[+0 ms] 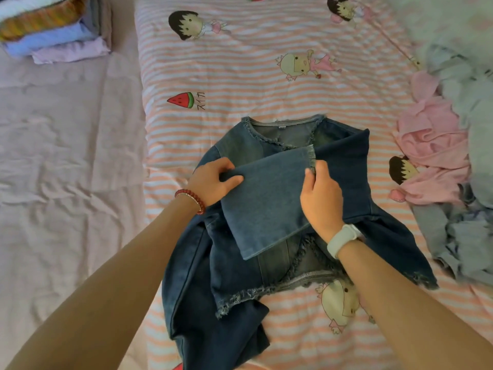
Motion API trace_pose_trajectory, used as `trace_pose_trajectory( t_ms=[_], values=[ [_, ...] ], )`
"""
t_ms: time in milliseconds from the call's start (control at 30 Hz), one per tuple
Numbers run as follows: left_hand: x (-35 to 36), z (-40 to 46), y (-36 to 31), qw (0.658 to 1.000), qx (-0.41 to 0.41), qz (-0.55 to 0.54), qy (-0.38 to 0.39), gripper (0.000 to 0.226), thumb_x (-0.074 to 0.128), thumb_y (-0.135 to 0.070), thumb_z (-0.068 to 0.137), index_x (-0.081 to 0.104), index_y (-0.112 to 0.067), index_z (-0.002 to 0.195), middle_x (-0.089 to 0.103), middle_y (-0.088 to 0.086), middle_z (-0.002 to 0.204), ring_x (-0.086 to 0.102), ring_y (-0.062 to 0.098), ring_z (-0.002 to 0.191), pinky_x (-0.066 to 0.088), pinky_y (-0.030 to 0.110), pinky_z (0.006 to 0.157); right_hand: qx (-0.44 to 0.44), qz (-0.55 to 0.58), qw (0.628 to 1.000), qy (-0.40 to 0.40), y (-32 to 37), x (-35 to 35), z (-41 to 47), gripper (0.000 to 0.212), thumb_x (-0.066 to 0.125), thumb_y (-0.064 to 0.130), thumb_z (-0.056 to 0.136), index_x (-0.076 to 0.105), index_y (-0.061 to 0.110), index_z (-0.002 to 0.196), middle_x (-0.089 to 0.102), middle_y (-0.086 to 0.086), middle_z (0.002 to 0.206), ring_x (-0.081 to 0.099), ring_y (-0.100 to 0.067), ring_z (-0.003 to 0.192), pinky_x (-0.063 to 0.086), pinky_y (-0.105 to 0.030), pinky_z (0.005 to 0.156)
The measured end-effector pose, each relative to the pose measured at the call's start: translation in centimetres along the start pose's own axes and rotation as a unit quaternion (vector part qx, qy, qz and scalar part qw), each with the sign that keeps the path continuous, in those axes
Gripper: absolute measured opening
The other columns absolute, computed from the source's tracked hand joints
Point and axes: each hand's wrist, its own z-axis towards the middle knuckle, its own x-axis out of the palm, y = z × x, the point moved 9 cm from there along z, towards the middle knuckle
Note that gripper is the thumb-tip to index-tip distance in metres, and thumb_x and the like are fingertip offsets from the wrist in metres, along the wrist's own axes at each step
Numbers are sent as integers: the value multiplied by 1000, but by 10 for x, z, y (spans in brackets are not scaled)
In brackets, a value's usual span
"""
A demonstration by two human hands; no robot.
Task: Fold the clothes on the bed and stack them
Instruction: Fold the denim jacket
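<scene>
Head view shows both hands pinching a sleeve [269, 201] laid across the jacket [290, 209]: left hand [213, 181] grips its shoulder end, right hand [321, 198] the frayed cuff. Sleeve axis runs left to right over the chest. Unfolded pile [450, 161] lies right; stack [53, 33] far left on the bed [66, 156].

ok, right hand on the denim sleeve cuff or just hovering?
Touching. The head view shows the right hand pinching the frayed cuff of the folded sleeve of the denim jacket, fingertips on the fabric edge.
</scene>
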Motion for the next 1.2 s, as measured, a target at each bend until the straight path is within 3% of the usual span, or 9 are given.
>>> trace_pose_trajectory(
  t_ms=[233,367,433,533,633,767,900,1000,1200],
  values=[
    [16,43,-8,969,40,244,-5,41,51,-45,89,49,-25,126,56,2,122,48,25,114,28,39,98,89,-129,986,51,-52,24,-18,35,46,17,95,43,8,129,53,-13,118,53,-35,105,38,-43,76],
    [24,13,17,961,-8,272,-50,62,44,-48,91,24,-27,145,27,6,149,21,27,137,17,47,110,-123,-141,982,-5,-12,31,-35,41,44,13,89,49,10,130,53,-16,124,51,-34,115,38,-53,96],
    [26,-7,36,975,-48,211,-52,64,46,-43,92,18,-26,147,17,8,153,15,28,139,15,46,112,-240,-133,956,102,14,68,-57,46,35,22,92,43,17,137,47,-14,136,43,-34,127,29,-55,105],
    [1,-46,75,972,-165,-5,-166,53,51,-28,92,34,-13,141,34,14,143,33,30,130,28,41,109,-259,-205,896,297,13,127,-85,51,22,40,97,16,33,147,18,-4,155,12,-33,143,7,-58,111],
    [-8,-95,118,930,-308,-96,-175,31,48,-24,94,55,-8,119,57,11,114,55,28,103,44,39,92,-223,-241,882,339,4,147,-87,54,24,43,98,5,35,148,3,0,158,-3,-28,144,-5,-56,111],
    [14,-153,135,903,-366,-222,-41,27,53,-34,92,65,-12,84,65,4,84,59,21,78,50,35,74,-190,-96,950,229,32,111,-93,46,40,28,93,45,14,136,44,-13,141,35,-31,134,20,-54,111],
    [36,-193,124,921,-320,-220,36,14,62,-28,87,63,-14,90,68,-2,89,64,15,85,51,23,69,-264,-70,930,247,43,100,-151,44,45,24,90,51,11,131,51,-12,134,45,-29,128,31,-52,107],
    [19,-201,114,938,-285,-181,-80,21,57,-19,90,57,2,86,60,10,77,54,19,71,45,35,67,-253,-97,916,294,34,107,-178,46,53,22,88,50,12,133,42,-13,142,36,-31,134,28,-54,108],
    [-82,-212,87,918,-218,-68,-325,4,58,-10,87,56,-12,85,58,-4,78,52,9,66,41,14,62,-205,-130,905,349,28,114,-182,42,37,29,97,43,20,138,17,-1,155,7,-18,144,6,-39,116]
  ],
)
